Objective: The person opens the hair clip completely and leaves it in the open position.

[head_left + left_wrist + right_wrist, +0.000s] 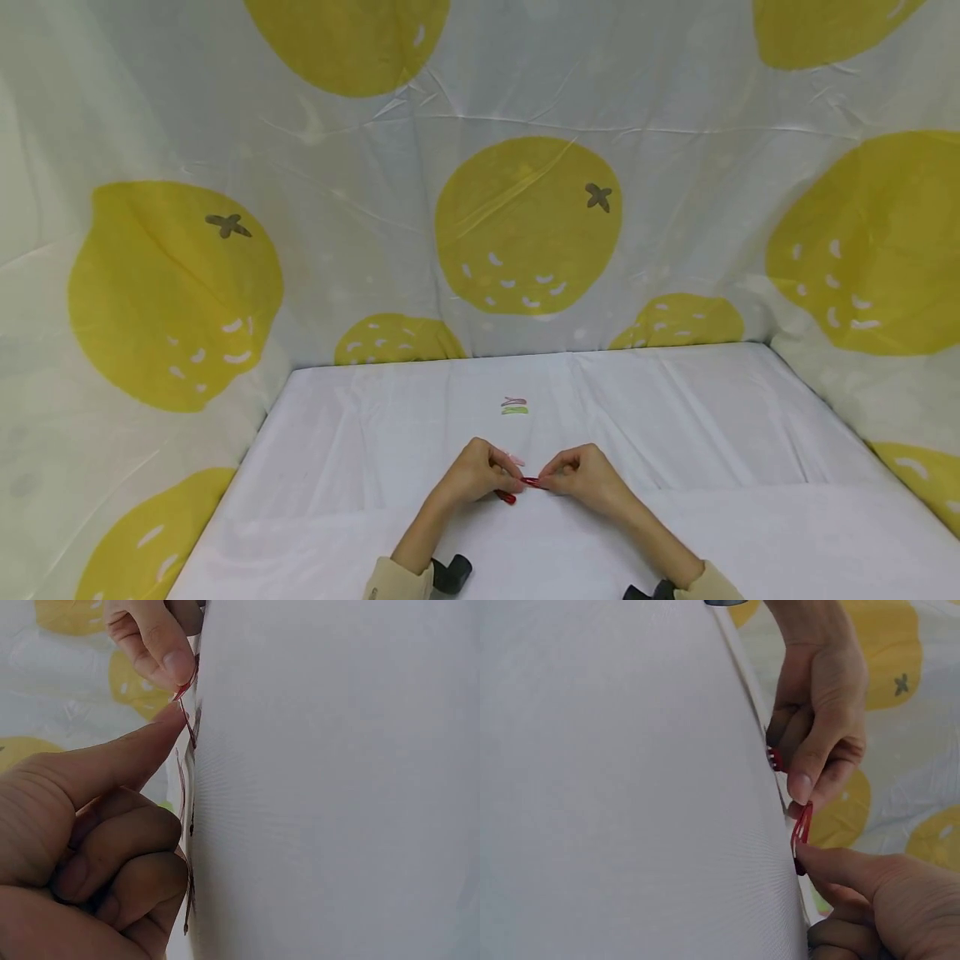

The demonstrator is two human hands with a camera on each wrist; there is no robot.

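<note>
The left hand (482, 472) and the right hand (588, 478) meet over the white table (337, 467), their fingertips a narrow gap apart. A red hair clip (532, 482) spans that gap, one end pinched by the left thumb and forefinger, the other by the right; from the right wrist, thin slits show between its strips. A second red clip (506, 497) sits just on the near side of the left fingers; whether they also hold it or it simply lies there, I cannot tell from these angles. A pale pink clip (514, 458) lies just beyond the left fingertips. Farther out past both sets of fingers, a darker pink clip (514, 403) and a green clip (514, 409) lie side by side.

The likeliest trouble is the pinch itself: such slim ends give the fingertips little to hold, so an uneven pull could twist the clip or let one end slip free. Spreading the strips too hard might bend them, or make them snap back on a fingertip. The left hand, if lowered or swung outward, could also knock the second red clip or nudge the pale pink one.
</note>
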